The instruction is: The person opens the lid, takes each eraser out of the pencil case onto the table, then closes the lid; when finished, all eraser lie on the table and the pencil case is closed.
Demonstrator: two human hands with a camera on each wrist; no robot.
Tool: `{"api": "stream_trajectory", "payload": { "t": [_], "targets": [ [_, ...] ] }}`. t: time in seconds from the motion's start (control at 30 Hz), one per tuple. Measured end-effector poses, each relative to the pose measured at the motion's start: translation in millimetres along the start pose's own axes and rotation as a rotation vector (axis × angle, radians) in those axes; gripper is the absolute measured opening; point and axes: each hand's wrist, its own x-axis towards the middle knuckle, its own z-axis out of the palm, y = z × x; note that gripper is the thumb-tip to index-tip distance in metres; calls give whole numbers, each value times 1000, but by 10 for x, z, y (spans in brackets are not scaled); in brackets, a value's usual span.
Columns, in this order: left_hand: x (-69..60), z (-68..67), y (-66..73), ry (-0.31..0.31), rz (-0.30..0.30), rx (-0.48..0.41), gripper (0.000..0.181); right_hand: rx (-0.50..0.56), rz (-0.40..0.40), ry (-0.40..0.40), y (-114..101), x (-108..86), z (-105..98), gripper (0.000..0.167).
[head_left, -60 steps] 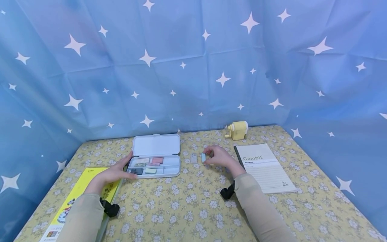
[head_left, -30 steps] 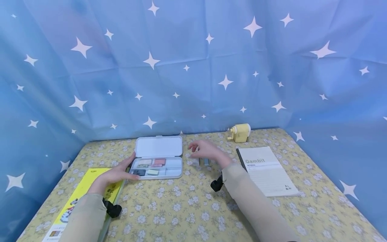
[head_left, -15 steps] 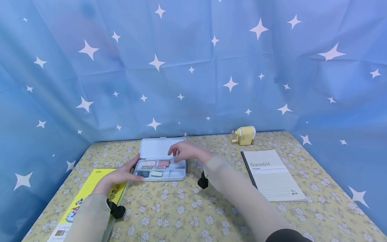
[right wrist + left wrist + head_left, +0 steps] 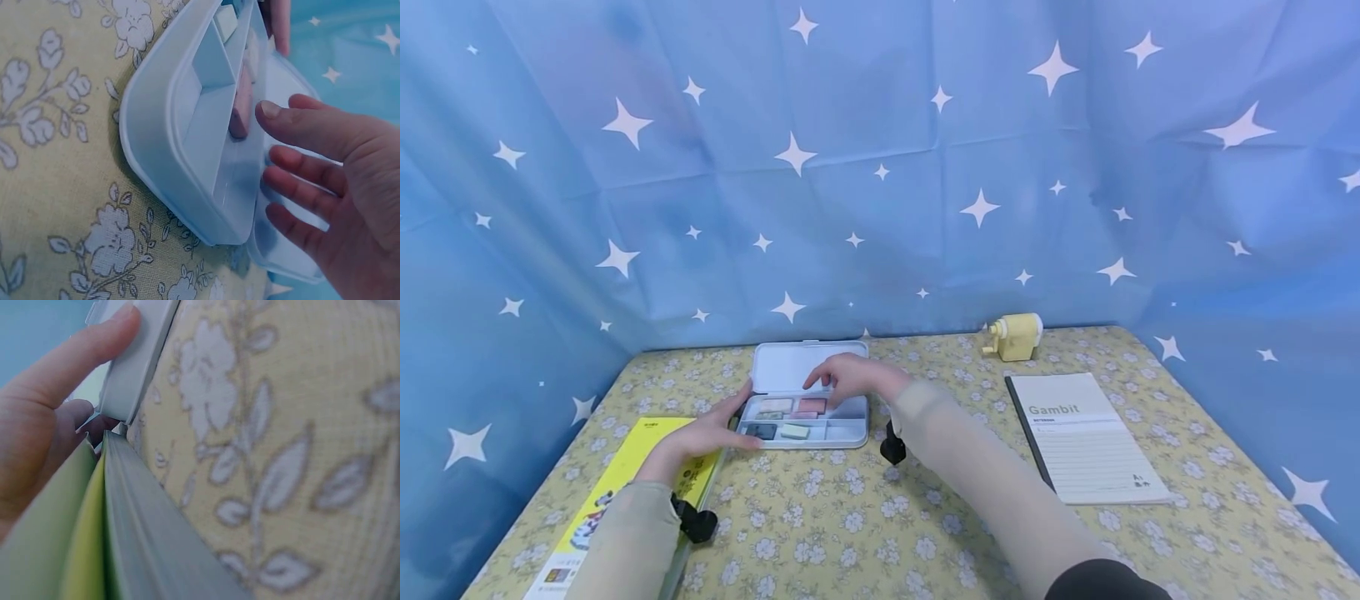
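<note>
1. A yellow book (image 4: 651,433) lies under the left sleeve (image 4: 632,533), its far end near the case's left end, so it crowds that side.
2. A notebook (image 4: 1086,442) marked "Gambit" lies well to the right, beyond the right sleeve (image 4: 977,475); a yellow sharpener (image 4: 1017,337) stands behind it, near the far edge.
3. A black mount (image 4: 892,446) hangs at the right wrist, and a dark round shape (image 4: 1105,583) is cut off at the bottom edge.
4. Floral cloth (image 4: 820,525) covers the table; a creased blue backdrop (image 4: 880,233) with white stars rises behind and at both sides.
5. The white case (image 4: 847,430) rests on the cloth, its lid (image 4: 782,367) laid back, partly covered by the right hand (image 4: 853,377).
6. Its front row bears a dark eraser (image 4: 762,431) and a pale green eraser (image 4: 795,431); a white eraser (image 4: 777,405) and a pink eraser (image 4: 812,405) lie behind the divider.
7. The left hand (image 4: 707,433) spans the case's left end, thumb on the front rim, fingers spread toward the back.
8. The right hand is above the back row, thumb and fingers apart, thumb just beside the pink eraser; whether they touch I cannot tell.
</note>
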Motion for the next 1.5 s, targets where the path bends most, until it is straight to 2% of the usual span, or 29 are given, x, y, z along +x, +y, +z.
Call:
{"api": "stream_trajectory", "payload": {
  "t": [0.13,0.37,0.57,1.2,1.5],
  "targets": [
    [16,15,-15,2,5,15,118,-64,5,-16,0,37,5,52],
    [27,33,-12,1,-7,12,118,-194,-42,-47,-10,112,44,55],
    [3,18,15,-1,-13,9,117,-260,-64,-59,-28,169,94,55],
    [-15,-12,33,-8,2,20,116,-254,-9,-52,-52,167,149,56],
    [-17,-1,27,-6,-5,16,116,-246,-32,-41,-62,146,159,53]
  ]
}}
